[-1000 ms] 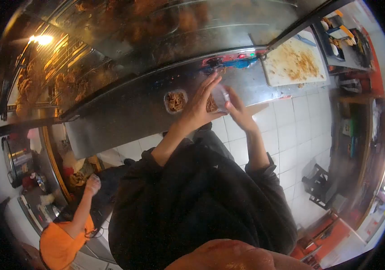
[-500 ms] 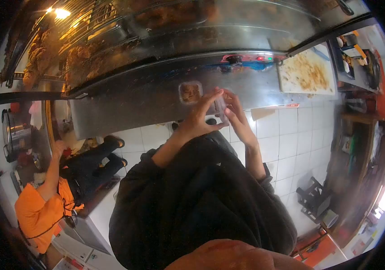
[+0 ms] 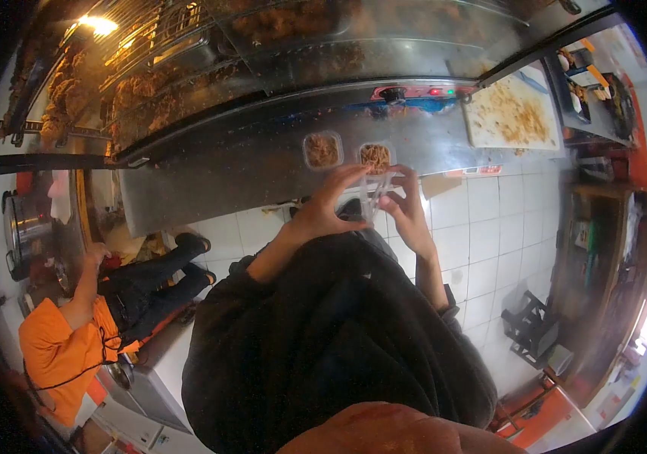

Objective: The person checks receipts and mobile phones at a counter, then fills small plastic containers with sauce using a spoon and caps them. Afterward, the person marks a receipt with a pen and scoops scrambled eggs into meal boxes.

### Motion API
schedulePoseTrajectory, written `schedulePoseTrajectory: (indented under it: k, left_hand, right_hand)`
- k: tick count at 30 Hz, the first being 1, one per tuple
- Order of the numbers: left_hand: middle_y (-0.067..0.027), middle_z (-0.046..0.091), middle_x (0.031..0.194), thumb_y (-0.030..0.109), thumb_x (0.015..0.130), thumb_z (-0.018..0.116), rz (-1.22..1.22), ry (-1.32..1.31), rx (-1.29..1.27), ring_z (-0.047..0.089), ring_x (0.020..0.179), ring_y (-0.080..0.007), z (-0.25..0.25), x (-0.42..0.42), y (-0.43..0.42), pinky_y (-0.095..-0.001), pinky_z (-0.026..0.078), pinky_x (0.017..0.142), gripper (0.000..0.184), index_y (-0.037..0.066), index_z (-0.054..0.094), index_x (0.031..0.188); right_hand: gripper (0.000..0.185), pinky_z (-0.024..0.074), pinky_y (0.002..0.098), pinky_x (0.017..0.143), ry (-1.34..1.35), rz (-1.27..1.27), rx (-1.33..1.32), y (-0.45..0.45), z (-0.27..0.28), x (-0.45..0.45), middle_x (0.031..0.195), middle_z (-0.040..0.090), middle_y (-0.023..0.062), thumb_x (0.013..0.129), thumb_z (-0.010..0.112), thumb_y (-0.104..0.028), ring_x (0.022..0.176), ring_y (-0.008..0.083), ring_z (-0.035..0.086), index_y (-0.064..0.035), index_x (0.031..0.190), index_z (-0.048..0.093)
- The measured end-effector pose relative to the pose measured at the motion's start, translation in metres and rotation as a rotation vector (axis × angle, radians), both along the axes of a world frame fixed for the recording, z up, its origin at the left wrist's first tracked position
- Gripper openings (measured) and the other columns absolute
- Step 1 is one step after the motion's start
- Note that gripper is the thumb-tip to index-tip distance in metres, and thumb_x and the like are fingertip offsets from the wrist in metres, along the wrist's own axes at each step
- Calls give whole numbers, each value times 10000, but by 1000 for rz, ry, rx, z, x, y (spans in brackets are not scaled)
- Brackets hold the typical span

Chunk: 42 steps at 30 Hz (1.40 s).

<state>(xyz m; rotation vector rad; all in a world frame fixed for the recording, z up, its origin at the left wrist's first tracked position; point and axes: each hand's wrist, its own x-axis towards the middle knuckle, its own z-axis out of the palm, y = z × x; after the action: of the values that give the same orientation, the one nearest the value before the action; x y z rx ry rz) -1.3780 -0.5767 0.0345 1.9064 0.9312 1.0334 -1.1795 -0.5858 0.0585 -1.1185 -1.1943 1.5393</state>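
Clear plastic lids (image 3: 371, 198), perhaps more than one, are held upright between my two hands just off the counter's front edge. My left hand (image 3: 327, 208) grips them from the left, thumb below and fingers above. From the right, my right hand (image 3: 408, 210) presses its thumb and fingers on them. Just beyond my fingertips stands an uncovered clear tub of shredded brown food (image 3: 375, 157). To its left on the steel counter (image 3: 210, 170) is a second uncovered tub with similar food (image 3: 322, 150).
Behind the counter rises a glass-fronted warming cabinet (image 3: 301, 57) with browned food inside. A white cutting board (image 3: 511, 113) with food scraps lies at the right. A person in an orange shirt (image 3: 62, 340) is at the lower left. A black stool (image 3: 533, 327) stands on the floor at right.
My hands have drawn back toward my body with the clear plastic pieces, bringing the right tub into plain view. The person in orange was bent further forward one second ago and has shifted left.
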Motion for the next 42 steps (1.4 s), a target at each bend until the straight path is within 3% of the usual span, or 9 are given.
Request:
schedulePoseTrajectory:
  k: [5, 7, 11, 15, 18, 22, 34, 40, 42]
  left_hand:
    - [-137, 435, 1328, 331, 657, 801, 182, 293, 44, 395, 1259, -307, 15, -33, 30, -453, 254, 1089, 890, 112, 352, 1393]
    - [-99, 383, 1373, 372, 650, 808, 246, 757, -100, 410, 1255, -306, 18, -43, 47, -470, 234, 1106, 950, 176, 304, 1431]
    - [-84, 385, 1352, 386, 668, 786, 152, 919, -136, 435, 1244, -248, -11, -41, 63, -480, 190, 1134, 947, 167, 283, 1439]
    - [-89, 386, 1351, 392, 680, 777, 168, 922, -92, 436, 1241, -251, -28, -40, 64, -477, 203, 1130, 920, 158, 299, 1431]
    - [-96, 391, 1344, 383, 680, 778, 190, 859, -60, 448, 1226, -267, -30, -40, 65, -475, 236, 1116, 894, 146, 328, 1415]
    - [-97, 399, 1327, 375, 683, 777, 187, 840, -44, 460, 1201, -288, -29, -39, 61, -463, 286, 1091, 863, 135, 354, 1397]
    - [-101, 342, 1408, 440, 773, 674, 269, 705, -12, 427, 1231, -329, -27, -35, 49, -470, 295, 1080, 766, 130, 353, 1396]
    - [-137, 440, 1349, 261, 939, 458, 362, 532, 132, 383, 1286, -318, -31, -12, 63, -465, 248, 1096, 471, 72, 381, 1363]
    - [-142, 456, 1333, 253, 930, 456, 386, 745, 174, 390, 1276, -324, -64, -7, 68, -470, 252, 1091, 443, 66, 419, 1330]
  right_hand:
    - [600, 434, 337, 855, -96, -175, 131, 15, -7, 17, 1149, 438, 121, 830, 641, -155, 975, 200, 504, -43, 1325, 321]
    - [551, 405, 348, 896, -142, -170, 135, 23, -13, 28, 1135, 455, 114, 799, 669, -174, 980, 194, 496, -32, 1250, 386]
    - [629, 386, 371, 933, -344, -98, 311, 38, -36, 31, 1119, 495, 115, 718, 748, -193, 1057, 238, 488, -10, 1213, 406]
    - [741, 368, 429, 969, -602, 85, 704, 60, -65, 32, 1134, 491, 181, 638, 787, -247, 1072, 358, 480, -11, 1223, 398]
    - [791, 345, 450, 1004, -914, 258, 693, 73, -62, 40, 1200, 481, 168, 641, 781, -303, 1124, 352, 464, -13, 1256, 376]
    - [843, 264, 449, 1100, -1009, 423, 720, 84, -60, 48, 1356, 403, 136, 673, 750, -349, 1286, 312, 363, -37, 1329, 321]
    - [895, 137, 493, 1131, -1212, 384, 573, 69, -38, 16, 1513, 136, 168, 692, 659, -239, 1396, 342, 136, -111, 1447, 196]
    - [568, 207, 501, 1099, -1084, -11, 586, 69, -54, -33, 1454, 284, 171, 817, 595, -252, 1350, 363, 256, -77, 1323, 408]
    - [488, 257, 497, 1068, -1345, 39, 622, 69, -81, -39, 1413, 365, 145, 847, 563, -294, 1331, 356, 291, -95, 1282, 469]
